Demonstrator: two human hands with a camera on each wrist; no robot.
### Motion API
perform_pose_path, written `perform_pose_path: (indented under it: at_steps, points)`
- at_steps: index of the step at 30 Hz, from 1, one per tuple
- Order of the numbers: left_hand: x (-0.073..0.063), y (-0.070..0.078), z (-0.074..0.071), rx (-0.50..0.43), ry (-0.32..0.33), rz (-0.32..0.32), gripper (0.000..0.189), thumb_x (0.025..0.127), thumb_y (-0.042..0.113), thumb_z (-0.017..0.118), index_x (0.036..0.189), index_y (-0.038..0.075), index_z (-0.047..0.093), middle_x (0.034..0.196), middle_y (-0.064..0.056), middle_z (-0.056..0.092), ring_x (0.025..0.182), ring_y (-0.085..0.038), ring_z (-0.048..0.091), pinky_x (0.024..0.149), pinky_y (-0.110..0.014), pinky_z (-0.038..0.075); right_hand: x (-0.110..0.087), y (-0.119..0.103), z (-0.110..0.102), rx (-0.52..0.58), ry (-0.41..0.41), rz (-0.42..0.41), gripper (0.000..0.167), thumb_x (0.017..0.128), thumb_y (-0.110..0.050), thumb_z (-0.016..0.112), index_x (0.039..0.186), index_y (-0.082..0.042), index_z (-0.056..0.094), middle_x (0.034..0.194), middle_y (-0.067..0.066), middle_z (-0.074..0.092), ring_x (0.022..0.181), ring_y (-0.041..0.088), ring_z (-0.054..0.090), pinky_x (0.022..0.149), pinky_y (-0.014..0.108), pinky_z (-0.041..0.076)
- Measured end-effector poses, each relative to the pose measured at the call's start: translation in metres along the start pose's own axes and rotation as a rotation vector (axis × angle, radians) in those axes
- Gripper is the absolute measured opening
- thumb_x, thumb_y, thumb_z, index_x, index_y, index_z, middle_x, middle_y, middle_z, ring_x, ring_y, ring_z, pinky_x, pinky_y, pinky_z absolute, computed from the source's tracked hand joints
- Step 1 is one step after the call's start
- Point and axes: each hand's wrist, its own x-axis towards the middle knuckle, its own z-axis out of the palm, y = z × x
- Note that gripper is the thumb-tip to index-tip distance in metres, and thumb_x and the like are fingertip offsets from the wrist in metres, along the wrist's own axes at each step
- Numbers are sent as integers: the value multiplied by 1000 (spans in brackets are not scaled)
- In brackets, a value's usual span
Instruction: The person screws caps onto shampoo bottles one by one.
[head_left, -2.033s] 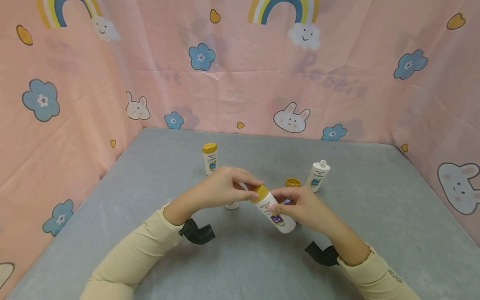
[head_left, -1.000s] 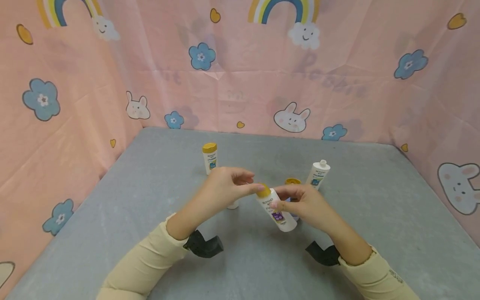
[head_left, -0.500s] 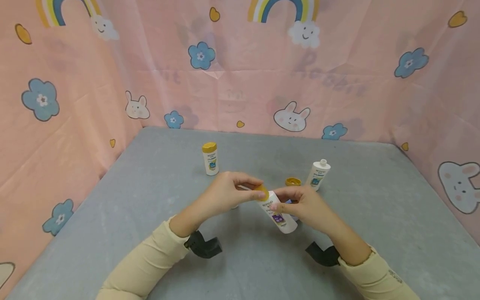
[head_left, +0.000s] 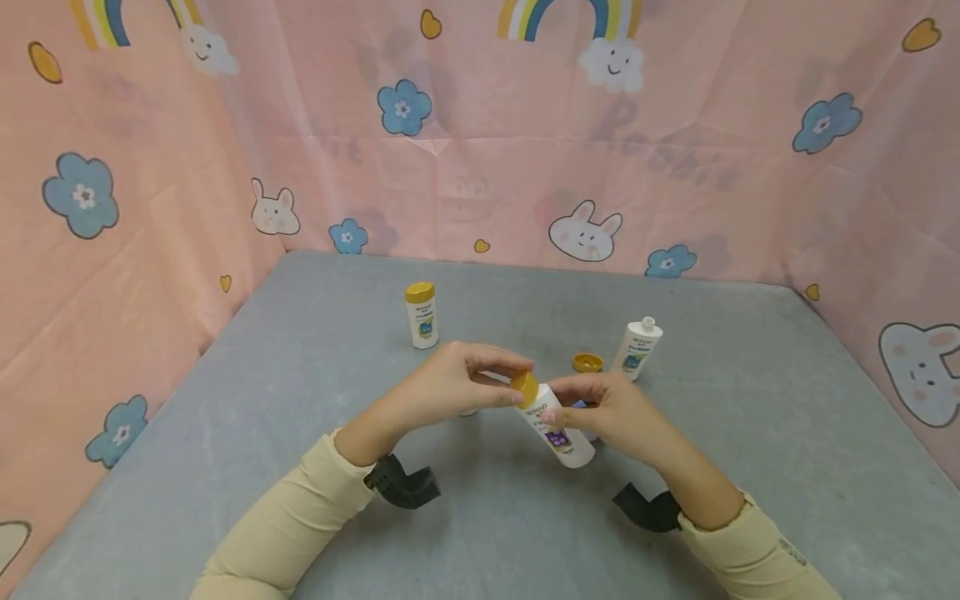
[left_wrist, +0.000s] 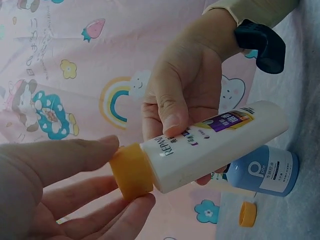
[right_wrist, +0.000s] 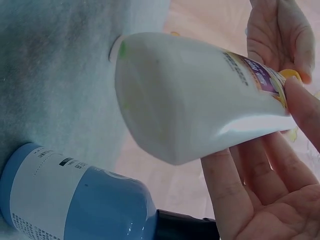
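Observation:
A white bottle (head_left: 557, 429) with a purple label is held tilted above the table, its yellow cap (left_wrist: 132, 171) toward the upper left in the head view. My left hand (head_left: 431, 392) pinches that cap between thumb and fingers. Round the bottle's upper body, my right hand (head_left: 622, 417) has its thumb on the label side and its fingers behind. The cap sits at the bottle's shoulder, so the neck is hidden. In the right wrist view the base of the bottle faces the camera.
A capped white bottle (head_left: 423, 321) stands back left, an uncapped one (head_left: 637, 350) back right. Near it lies a loose gold cap (head_left: 587, 362). A blue bottle (left_wrist: 265, 171) stands behind my right hand. Another white item (head_left: 468, 412) is mostly hidden behind my left hand.
My left thumb and fingers have shifted round the cap, loosening and gripping it again. The bottle has moved slightly right. My right hand keeps its hold.

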Motion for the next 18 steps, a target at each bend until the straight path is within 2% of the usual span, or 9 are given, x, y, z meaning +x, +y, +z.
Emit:
perform_pose_path:
  at_steps: [4, 7, 12, 18]
  points:
    - [-1, 2, 1, -1, 17, 3, 61, 88, 19, 77, 144, 17, 53, 145, -2, 56, 122, -20, 64, 94, -31, 57, 0, 1, 0, 8, 5, -1, 37, 91, -21, 73, 121, 0, 69, 106, 14, 73, 95, 23, 67, 77, 34, 57]
    - [-1, 3, 2, 36, 57, 5, 56, 88, 21, 77, 140, 13, 57, 136, -5, 63, 116, -19, 66, 90, -29, 58, 0, 2, 0, 8, 10, -3, 37, 91, -20, 73, 121, 0, 69, 105, 14, 73, 94, 23, 66, 77, 33, 57]
    - [-1, 3, 4, 96, 98, 0, 35, 88, 24, 77, 120, 12, 70, 111, -2, 72, 98, -12, 67, 78, -24, 57, 0, 2, 0, 4, 9, -13, 36, 90, -20, 74, 120, 0, 70, 103, 14, 73, 93, 20, 65, 77, 33, 56]
    - [-1, 3, 4, 94, 92, 22, 30, 88, 21, 77, 115, 11, 73, 106, -3, 74, 95, -10, 66, 75, -23, 56, -1, 1, 0, 1, -2, -30, 35, 91, -20, 73, 119, 0, 70, 103, 14, 73, 94, 19, 65, 78, 34, 58]
